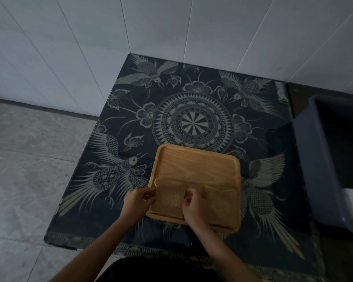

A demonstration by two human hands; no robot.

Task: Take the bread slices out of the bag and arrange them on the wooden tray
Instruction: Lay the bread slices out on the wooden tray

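Observation:
A square wooden tray [196,163] lies on a dark patterned cloth in front of me. Two bread slices lie side by side along its near edge. The left slice [168,197] is held at both sides: my left hand [140,199] pinches its left edge at the tray's rim, and my right hand [194,206] grips its right edge. The right slice [222,202] rests flat, partly behind my right hand. No bread bag is in view.
The patterned cloth [192,110] covers a low table set into a white tiled corner. A grey plastic bin [324,159] stands close on the right. Grey stone floor [29,159] lies to the left. The tray's far half is bare wood.

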